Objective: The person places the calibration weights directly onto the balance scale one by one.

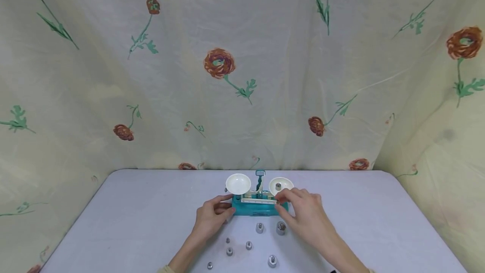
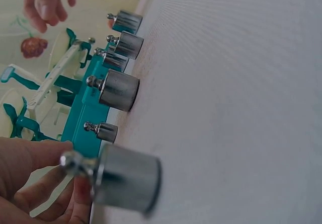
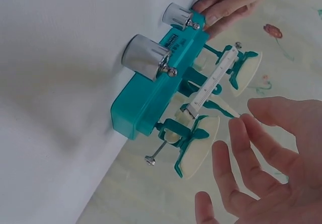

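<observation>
A small teal balance scale point(image 1: 251, 210) stands near the middle of the table. My left hand point(image 1: 210, 218) grips the left end of its base, thumb in front and fingers behind. The left pan point(image 1: 238, 184) holds nothing visible; a metal weight point(image 1: 278, 186) sits in the right pan point(image 1: 286, 183). My right hand point(image 1: 305, 212) is by the right end of the white graduated beam point(image 1: 259, 201). In the right wrist view, the right hand's fingers point(image 3: 251, 158) are loosely bent and hold nothing, apart from the beam and pan.
Several knobbed metal weights stand in front of the scale, among them a large one point(image 1: 281, 228), a middle-sized one point(image 1: 259, 228) and another point(image 1: 272, 260). Smaller weights point(image 1: 229, 251) are scattered toward the left arm. A flowered cloth point(image 1: 265, 117) hangs behind the table.
</observation>
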Motion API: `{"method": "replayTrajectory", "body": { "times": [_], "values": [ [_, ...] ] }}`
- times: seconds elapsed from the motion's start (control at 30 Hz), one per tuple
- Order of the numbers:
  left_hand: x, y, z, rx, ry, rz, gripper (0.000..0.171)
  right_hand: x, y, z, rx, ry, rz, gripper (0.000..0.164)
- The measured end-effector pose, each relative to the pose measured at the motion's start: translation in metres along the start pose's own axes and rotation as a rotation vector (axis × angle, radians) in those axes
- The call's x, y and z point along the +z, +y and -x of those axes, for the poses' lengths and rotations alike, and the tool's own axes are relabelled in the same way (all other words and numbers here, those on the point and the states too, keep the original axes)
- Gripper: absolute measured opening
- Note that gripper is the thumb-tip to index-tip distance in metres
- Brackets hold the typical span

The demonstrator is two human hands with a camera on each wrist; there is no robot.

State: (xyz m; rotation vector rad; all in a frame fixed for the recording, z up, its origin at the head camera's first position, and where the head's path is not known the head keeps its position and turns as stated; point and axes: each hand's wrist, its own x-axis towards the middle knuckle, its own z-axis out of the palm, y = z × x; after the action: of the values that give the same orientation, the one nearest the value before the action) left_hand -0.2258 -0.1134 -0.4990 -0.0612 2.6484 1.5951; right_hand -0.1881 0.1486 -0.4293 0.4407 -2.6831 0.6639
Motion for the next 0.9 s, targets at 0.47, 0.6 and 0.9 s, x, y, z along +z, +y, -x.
{"method": "replayTrajectory", "body": {
  "times": [0.47,0.6,0.9],
  "values": [
    [0.001,0.0,0.0,-0.009,-0.002,-0.009,0.045,0.005,-0.001,0.003,0.062,-0.112,-0.005,0.017],
    [0.001,-0.001,0.0,-0.007,-0.004,-0.007,0.045,0.009,-0.001,0.005,0.05,-0.127,0.002,0.017],
    [0.001,-0.001,-0.001,-0.011,-0.012,0.008,0.046,0.015,-0.006,0.01,0.054,-0.173,0.016,0.017]
  ]
}}
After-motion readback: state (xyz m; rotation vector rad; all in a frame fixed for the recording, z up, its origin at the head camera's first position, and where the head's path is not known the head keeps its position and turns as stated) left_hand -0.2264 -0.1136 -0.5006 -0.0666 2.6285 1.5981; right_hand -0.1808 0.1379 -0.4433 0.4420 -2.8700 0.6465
